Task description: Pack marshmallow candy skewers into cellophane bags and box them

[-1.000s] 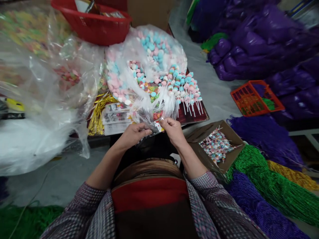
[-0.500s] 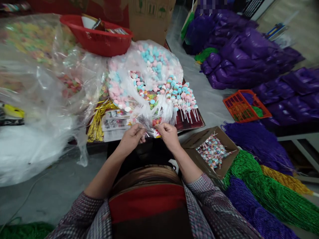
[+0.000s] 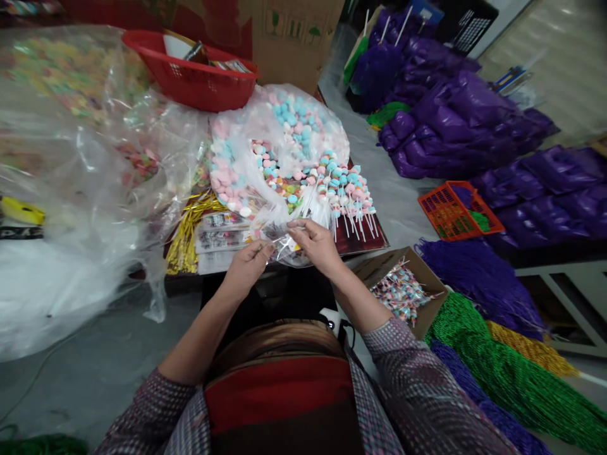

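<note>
Pinching hands: your left hand point(image 3: 245, 268) presses thumb and forefinger together on one side of a small clear glossy plastic wrapper point(image 3: 286, 245); your right hand point(image 3: 317, 248) pinches the other side, thumb near forefinger. Exact contact under the fingers: can't tell.
Wrapper: between both hands, at the near edge of the dark red table point(image 3: 367, 242). Contents unclear through the glare. Uneven pull could split the thin film or let one side slip.
Candy bag: big translucent plastic bag of pink, blue and white candies point(image 3: 227, 180), just beyond your fingers. Loose folds could snag on the wrapper or get pinched with it.
Candy sticks: pink-and-blue candies on white sticks point(image 3: 348, 189), right of the bag. Sticks overhang toward the edge; a wide right elbow or wrist could knock some off.
Packets: flat clear printed packets point(image 3: 222, 235) beside your left hand. A low left wrist could drag them.
</note>
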A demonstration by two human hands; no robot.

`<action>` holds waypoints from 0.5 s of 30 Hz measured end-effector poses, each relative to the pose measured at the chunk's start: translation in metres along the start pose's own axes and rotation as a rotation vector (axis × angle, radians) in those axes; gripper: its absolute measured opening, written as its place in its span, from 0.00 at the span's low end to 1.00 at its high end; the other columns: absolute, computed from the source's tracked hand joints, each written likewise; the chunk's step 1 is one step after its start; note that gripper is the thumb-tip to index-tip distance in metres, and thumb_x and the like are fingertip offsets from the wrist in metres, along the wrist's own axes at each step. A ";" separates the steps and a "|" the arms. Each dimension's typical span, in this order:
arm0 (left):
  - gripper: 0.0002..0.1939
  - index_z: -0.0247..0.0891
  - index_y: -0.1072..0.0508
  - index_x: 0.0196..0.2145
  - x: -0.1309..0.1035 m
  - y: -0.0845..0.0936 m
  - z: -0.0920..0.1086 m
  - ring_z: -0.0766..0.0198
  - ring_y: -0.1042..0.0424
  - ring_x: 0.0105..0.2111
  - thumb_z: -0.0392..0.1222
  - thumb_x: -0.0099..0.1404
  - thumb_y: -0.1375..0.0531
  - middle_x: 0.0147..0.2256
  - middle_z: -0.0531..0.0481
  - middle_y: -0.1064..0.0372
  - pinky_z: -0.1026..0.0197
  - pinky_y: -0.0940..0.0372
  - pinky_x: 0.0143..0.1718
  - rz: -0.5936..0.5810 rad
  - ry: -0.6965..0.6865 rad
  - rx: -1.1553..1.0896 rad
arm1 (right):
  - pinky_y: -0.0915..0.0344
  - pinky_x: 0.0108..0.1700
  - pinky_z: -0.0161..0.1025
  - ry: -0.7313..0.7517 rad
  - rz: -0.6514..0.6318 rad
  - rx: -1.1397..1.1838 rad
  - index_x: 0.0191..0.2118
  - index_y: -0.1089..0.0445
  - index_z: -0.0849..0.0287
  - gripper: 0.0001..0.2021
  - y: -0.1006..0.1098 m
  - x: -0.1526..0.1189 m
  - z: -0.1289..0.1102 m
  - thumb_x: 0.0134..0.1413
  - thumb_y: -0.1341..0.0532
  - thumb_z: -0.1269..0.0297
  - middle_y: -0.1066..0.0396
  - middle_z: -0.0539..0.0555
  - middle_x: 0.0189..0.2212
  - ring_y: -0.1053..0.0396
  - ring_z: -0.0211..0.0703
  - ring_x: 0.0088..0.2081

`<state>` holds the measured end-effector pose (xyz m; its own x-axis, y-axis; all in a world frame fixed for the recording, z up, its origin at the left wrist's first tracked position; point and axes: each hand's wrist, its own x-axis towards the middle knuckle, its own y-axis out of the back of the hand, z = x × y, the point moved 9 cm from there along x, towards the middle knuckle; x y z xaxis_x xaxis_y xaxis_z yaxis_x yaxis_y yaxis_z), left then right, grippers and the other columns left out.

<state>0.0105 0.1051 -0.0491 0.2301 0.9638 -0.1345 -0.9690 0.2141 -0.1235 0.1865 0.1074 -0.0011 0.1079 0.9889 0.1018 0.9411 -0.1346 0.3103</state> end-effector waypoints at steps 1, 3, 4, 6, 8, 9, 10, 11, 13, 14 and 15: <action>0.26 0.39 0.31 0.26 0.001 0.003 0.000 0.75 0.52 0.16 0.66 0.54 0.31 0.17 0.61 0.47 0.67 0.55 0.17 0.019 0.023 -0.086 | 0.35 0.38 0.36 0.036 0.006 -0.087 0.39 0.23 0.56 0.17 0.007 0.010 -0.008 0.59 0.37 0.46 0.24 0.50 0.31 0.29 0.39 0.32; 0.30 0.39 0.34 0.24 0.002 0.010 0.000 0.77 0.55 0.14 0.67 0.49 0.28 0.16 0.63 0.50 0.68 0.55 0.15 0.084 0.058 -0.231 | 0.33 0.41 0.38 0.088 0.083 -0.316 0.41 0.22 0.56 0.17 0.031 0.036 -0.023 0.65 0.41 0.49 0.22 0.52 0.32 0.26 0.42 0.36; 0.31 0.39 0.34 0.24 0.002 0.014 0.000 0.77 0.55 0.13 0.67 0.46 0.27 0.15 0.65 0.52 0.69 0.54 0.14 0.120 0.075 -0.278 | 0.33 0.43 0.38 0.098 0.152 -0.463 0.44 0.22 0.57 0.17 0.046 0.050 -0.032 0.67 0.43 0.51 0.21 0.53 0.34 0.25 0.43 0.37; 0.33 0.39 0.35 0.25 0.002 0.018 -0.002 0.78 0.55 0.12 0.67 0.42 0.26 0.14 0.66 0.52 0.70 0.53 0.14 0.176 0.105 -0.337 | 0.33 0.49 0.42 0.070 0.254 -0.772 0.50 0.23 0.59 0.18 0.070 0.079 -0.043 0.70 0.45 0.55 0.20 0.59 0.42 0.24 0.48 0.45; 0.34 0.39 0.36 0.24 0.001 0.018 -0.004 0.79 0.53 0.12 0.67 0.41 0.25 0.15 0.65 0.49 0.71 0.53 0.13 0.215 0.125 -0.372 | 0.33 0.53 0.47 -0.037 0.252 -1.014 0.56 0.26 0.63 0.21 0.082 0.106 -0.041 0.69 0.45 0.54 0.22 0.66 0.50 0.25 0.56 0.51; 0.34 0.38 0.36 0.24 0.001 0.017 -0.006 0.80 0.53 0.12 0.67 0.41 0.25 0.16 0.64 0.47 0.71 0.52 0.13 0.225 0.128 -0.388 | 0.33 0.54 0.49 -0.088 0.225 -1.101 0.57 0.28 0.66 0.22 0.084 0.117 -0.037 0.69 0.44 0.54 0.23 0.69 0.51 0.25 0.59 0.53; 0.33 0.38 0.36 0.24 0.000 0.016 -0.006 0.80 0.53 0.13 0.67 0.42 0.25 0.16 0.64 0.46 0.72 0.52 0.13 0.228 0.127 -0.403 | 0.34 0.55 0.51 -0.131 0.191 -1.168 0.58 0.29 0.68 0.23 0.083 0.125 -0.031 0.69 0.44 0.55 0.23 0.72 0.52 0.26 0.61 0.54; 0.33 0.37 0.36 0.24 0.000 0.015 -0.007 0.80 0.52 0.13 0.66 0.42 0.25 0.17 0.64 0.46 0.72 0.51 0.14 0.225 0.126 -0.415 | 0.34 0.56 0.51 -0.159 0.159 -1.217 0.59 0.29 0.70 0.23 0.082 0.131 -0.025 0.68 0.44 0.57 0.24 0.73 0.52 0.26 0.62 0.55; 0.32 0.37 0.36 0.24 0.000 0.015 -0.007 0.80 0.52 0.13 0.65 0.43 0.25 0.16 0.65 0.48 0.73 0.50 0.14 0.228 0.120 -0.435 | 0.34 0.57 0.50 -0.187 0.119 -1.283 0.57 0.28 0.72 0.21 0.080 0.138 -0.014 0.68 0.45 0.63 0.24 0.75 0.52 0.27 0.62 0.56; 0.32 0.38 0.36 0.24 -0.001 0.017 -0.007 0.80 0.51 0.13 0.64 0.43 0.24 0.16 0.65 0.48 0.73 0.49 0.14 0.236 0.115 -0.440 | 0.34 0.57 0.50 -0.185 0.105 -1.309 0.56 0.27 0.73 0.20 0.079 0.139 -0.010 0.67 0.46 0.66 0.24 0.76 0.52 0.27 0.61 0.56; 0.32 0.38 0.36 0.24 -0.001 0.019 -0.006 0.80 0.51 0.13 0.63 0.43 0.24 0.16 0.65 0.48 0.72 0.49 0.14 0.245 0.111 -0.443 | 0.33 0.56 0.49 -0.179 0.089 -1.329 0.55 0.27 0.73 0.20 0.079 0.140 -0.006 0.66 0.47 0.69 0.24 0.77 0.52 0.26 0.62 0.56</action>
<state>-0.0076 0.1074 -0.0577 0.0322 0.9495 -0.3120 -0.8701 -0.1269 -0.4762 0.2739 0.2346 0.0438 0.2882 0.9544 0.0774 -0.0826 -0.0558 0.9950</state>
